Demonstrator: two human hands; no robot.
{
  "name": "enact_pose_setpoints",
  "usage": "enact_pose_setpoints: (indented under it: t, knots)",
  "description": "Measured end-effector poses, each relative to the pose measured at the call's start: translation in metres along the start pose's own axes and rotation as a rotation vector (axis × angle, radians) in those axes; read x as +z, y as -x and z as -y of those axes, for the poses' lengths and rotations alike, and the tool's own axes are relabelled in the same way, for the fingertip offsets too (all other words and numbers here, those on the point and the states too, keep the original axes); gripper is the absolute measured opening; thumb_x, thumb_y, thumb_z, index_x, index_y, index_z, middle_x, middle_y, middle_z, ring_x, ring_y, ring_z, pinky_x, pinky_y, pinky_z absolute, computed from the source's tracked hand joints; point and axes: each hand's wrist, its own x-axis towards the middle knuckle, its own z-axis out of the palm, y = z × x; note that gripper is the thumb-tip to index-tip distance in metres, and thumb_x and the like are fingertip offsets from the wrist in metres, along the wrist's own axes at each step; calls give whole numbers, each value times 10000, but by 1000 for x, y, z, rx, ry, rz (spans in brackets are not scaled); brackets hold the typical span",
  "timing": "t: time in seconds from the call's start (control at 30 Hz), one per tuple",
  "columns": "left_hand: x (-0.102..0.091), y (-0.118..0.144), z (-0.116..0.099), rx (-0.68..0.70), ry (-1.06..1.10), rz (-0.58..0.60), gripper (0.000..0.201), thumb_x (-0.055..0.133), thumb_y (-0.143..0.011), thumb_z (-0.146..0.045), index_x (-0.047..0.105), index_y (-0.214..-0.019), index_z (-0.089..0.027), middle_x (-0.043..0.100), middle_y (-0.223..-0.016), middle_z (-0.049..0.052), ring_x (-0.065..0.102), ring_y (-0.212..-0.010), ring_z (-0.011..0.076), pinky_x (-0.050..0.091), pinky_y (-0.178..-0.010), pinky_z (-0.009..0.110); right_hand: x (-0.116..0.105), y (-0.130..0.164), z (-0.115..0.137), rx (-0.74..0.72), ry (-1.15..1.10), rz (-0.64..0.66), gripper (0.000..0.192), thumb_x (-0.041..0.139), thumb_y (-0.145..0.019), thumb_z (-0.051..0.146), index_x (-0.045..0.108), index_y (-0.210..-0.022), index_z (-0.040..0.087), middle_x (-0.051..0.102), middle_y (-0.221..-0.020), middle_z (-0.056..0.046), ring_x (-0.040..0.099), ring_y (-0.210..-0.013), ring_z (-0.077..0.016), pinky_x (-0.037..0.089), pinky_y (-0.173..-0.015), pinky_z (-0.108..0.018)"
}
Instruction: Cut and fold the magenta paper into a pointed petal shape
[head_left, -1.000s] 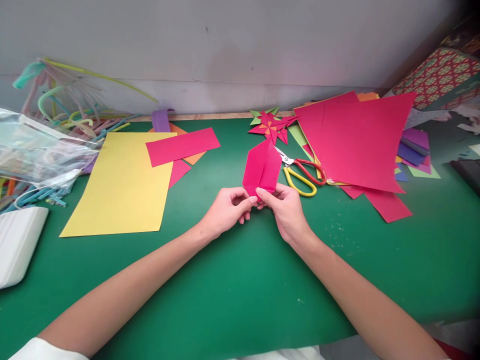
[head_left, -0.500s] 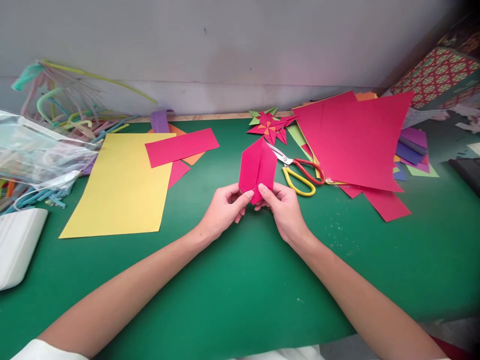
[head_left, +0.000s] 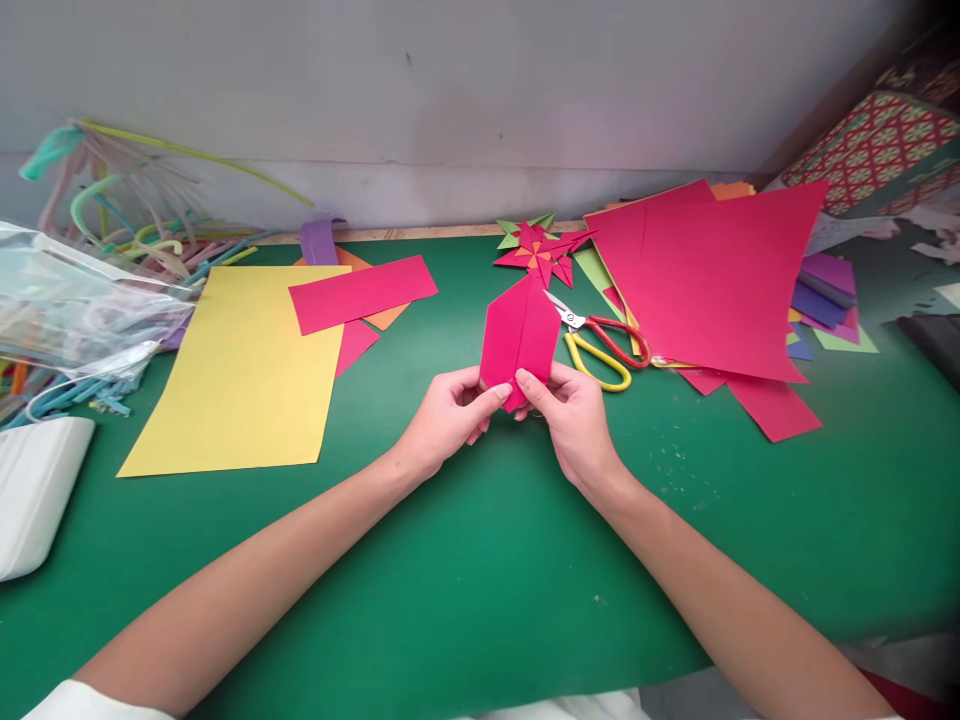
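Both hands grip a folded red paper (head_left: 520, 335) by its near end, in the middle of the view. It has a crease down its centre and pointed ends. My left hand (head_left: 456, 412) pinches the lower left side, thumb on top, fingers underneath. From the right, my right hand (head_left: 568, 412) presses its thumb beside the crease, with its other fingers behind the paper. Scissors (head_left: 600, 345) with one red and one yellow handle lie just right of the paper. Beyond its far tip rests a red folded paper star (head_left: 536, 250) with an orange centre.
On the left lie a yellow sheet (head_left: 240, 370), a red strip (head_left: 364, 293), pipe cleaners (head_left: 112, 200) and a white object (head_left: 41, 490). Large red sheets (head_left: 712, 290) and coloured scraps (head_left: 825, 295) are at the right. A grey wall (head_left: 450, 90) bounds the green table (head_left: 480, 580).
The folded paper has shifted very slightly to the right and turned a little between my hands. Both hands keep their pinch on its near end; the things around them have not moved.
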Motion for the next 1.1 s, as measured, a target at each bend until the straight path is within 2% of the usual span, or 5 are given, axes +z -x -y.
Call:
enact_pose_setpoints:
  t: [0.27,0.5,0.7,0.93,1.1]
  knots:
    - [1,1,-1,-14,-39,26,390,737,-907,-542,681,-875,-158,642,-718,5,441,-488,70,367,-439,215,0,-1,0,17,22,-11,298,901,-776,450,800,-872,187,747,-768,-40,628,-646,-172,551,-611,-310]
    - [0,1,-2,25,13,-41,394,744,-902,-555,603,-839,-193,532,-619,-49,455,-473,83,395,-410,209,-1,-2,-3,17,6,-28,281,878,-798,440,795,-864,179,720,-728,-28,588,-612,-157,524,-592,-307]
    - [-3,0,-3,29,13,-59,433,786,-869,-539,564,-744,-188,504,-563,-59,407,-459,65,326,-415,193,-1,-1,-4,30,-20,-15,278,882,-795,432,799,-872,178,725,-738,-31,592,-622,-160,523,-598,-307]
    - [-7,-1,-7,7,-32,-6,433,749,-900,-549,579,-742,-184,555,-576,-31,474,-488,88,365,-445,206,-2,-2,-4,28,-25,-32,266,910,-765,403,802,-849,175,723,-726,-22,581,-614,-152,517,-591,-295]
    - [-10,-1,-3,52,-65,-2,456,691,-950,-542,575,-701,-177,571,-581,-15,496,-502,91,375,-470,213,-2,-3,-7,20,-25,-32,252,909,-772,384,813,-867,171,733,-734,-22,594,-624,-150,518,-585,-278]
